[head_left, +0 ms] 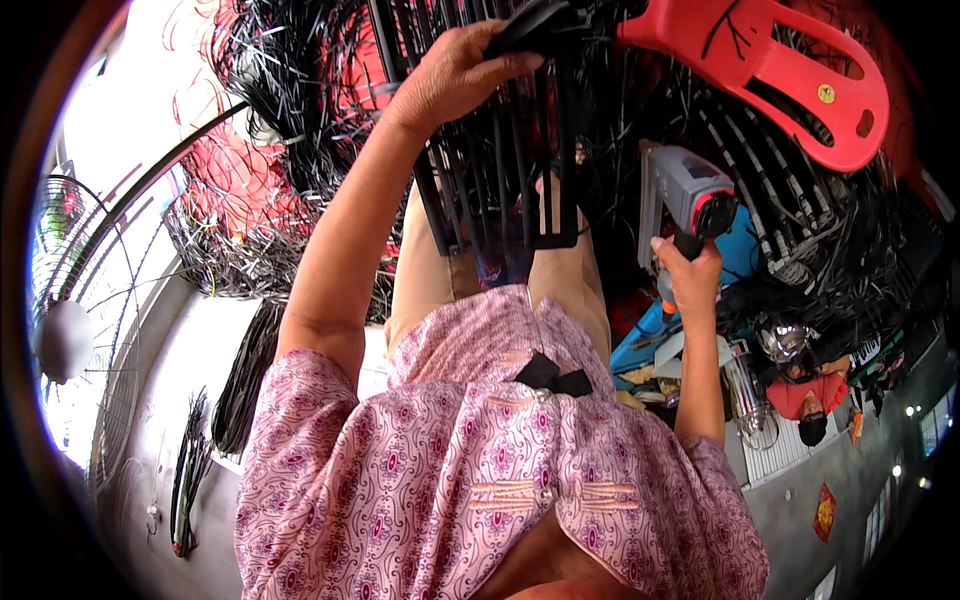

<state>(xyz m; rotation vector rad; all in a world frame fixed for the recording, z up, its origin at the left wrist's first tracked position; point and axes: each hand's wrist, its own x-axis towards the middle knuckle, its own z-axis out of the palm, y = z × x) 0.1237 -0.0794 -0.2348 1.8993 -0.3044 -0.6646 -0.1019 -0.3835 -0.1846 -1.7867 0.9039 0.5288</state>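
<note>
My left hand (455,78) reaches to the top of the view, its fingers closed on a bundle of flat black strips (540,28). The strips lie against a black frame of thin parallel bars (450,200), which stands between my knees. My right hand (692,272) is wrapped round the handle of a grey and black staple gun (690,185) with a red ring at its end. The staple gun is held to the right of the frame, apart from it. The strips' far ends are hidden among other dark material.
A red plastic stool (770,75) lies at the upper right. Heaps of black strips (290,90) cover the left side and the far right. A standing fan (65,340) is at the left edge. Another person (805,395) in red is off to the right.
</note>
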